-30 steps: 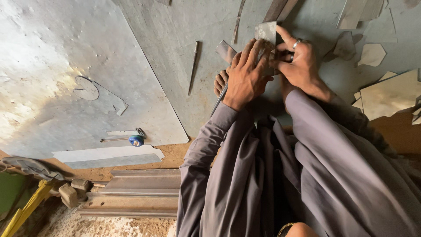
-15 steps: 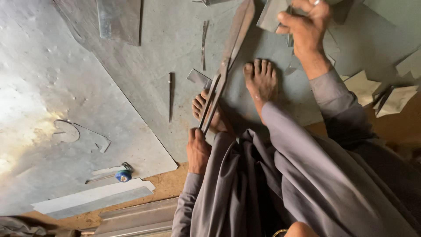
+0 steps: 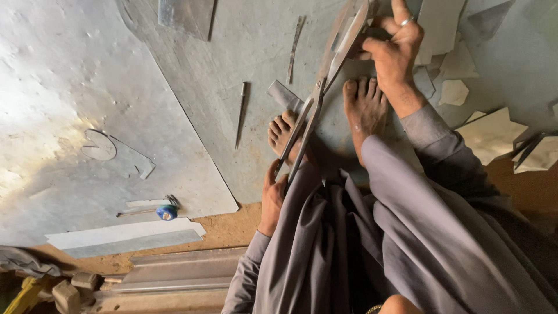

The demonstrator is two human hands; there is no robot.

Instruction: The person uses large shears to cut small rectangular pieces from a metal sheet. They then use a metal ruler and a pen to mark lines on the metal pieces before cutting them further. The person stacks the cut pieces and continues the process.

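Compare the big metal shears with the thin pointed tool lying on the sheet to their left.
The shears are long and two-bladed, with handles; the pointed tool is one short, slim rod. The shears are gripped by the left hand at the handles, and the right hand is at the blade end; the pointed tool lies untouched. The shears cross a bare foot; the pointed tool rests flat on the metal sheet. Both look like dull grey metal.

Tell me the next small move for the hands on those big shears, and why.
Probably squeeze the handles together with the left hand, a judgement only. The tin snips lie open, their blades up by the right hand, which pinches a small sheet-metal piece beside the blades. The left hand already grips the handle ends, with one bare foot resting on the metal sheet.
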